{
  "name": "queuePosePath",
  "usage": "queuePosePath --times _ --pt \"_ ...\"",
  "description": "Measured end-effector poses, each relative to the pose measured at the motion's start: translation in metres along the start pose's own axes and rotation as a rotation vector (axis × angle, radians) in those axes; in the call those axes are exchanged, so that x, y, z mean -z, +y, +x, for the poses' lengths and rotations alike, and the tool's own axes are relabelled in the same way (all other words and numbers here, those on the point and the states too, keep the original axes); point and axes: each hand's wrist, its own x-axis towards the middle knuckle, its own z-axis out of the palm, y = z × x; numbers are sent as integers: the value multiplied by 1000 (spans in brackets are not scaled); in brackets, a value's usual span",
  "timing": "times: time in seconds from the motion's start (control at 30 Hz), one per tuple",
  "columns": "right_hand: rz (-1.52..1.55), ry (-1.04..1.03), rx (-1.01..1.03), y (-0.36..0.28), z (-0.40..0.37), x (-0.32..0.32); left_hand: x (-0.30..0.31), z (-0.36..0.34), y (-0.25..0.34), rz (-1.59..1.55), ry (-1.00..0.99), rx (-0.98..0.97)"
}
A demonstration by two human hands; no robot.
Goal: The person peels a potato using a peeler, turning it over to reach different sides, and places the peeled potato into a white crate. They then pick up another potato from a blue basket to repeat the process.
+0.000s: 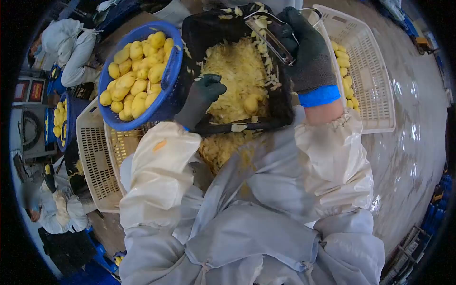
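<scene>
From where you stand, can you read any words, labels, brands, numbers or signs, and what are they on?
None can be read.
Metal tool, black tub, blue basin, right-hand crate: no lettering I can make out.
Red panels, far left: too small and blurred to tell.

Behind your work: shiny floor (pixel 412 116), reflecting light; cart (pixel 421 44) along its far edge; metal frame (pixel 409 251) near its bottom.
</scene>
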Motion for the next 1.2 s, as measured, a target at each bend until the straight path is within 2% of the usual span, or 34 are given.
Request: queuePosePath --times 0.03,0.1,0.17,0.2,0.23,0.37,0.53,0.9,1.2 --pt "2 -2 -5 -1 -2 1 -7 9 -16 -3 -15 -1" --pt "1 -3 -2 -4 -1 6 -29 42 -76 158 -185 7" --pt "-50 -16 28 -3 -2 9 -53 66 -154 455 -298 -17" --pt "-71 -23 45 -1 -3 12 -83 79 -229 1136 -324 -579" --pt "-86 -30 40 2 -3 12 -96 89 -225 740 -544 57" --pt "-17 -19 -84 -5 -9 7 -135 135 -236 1016 -551 77" --pt "28 6 -142 -16 -11 9 -139 164 -226 1171 -506 156" --pt "-9 58 -223 -24 -16 16 -124 192 -222 1213 -413 207" --pt "-29 -19 -262 -18 -14 14 -90 209 -210 1173 -295 184"
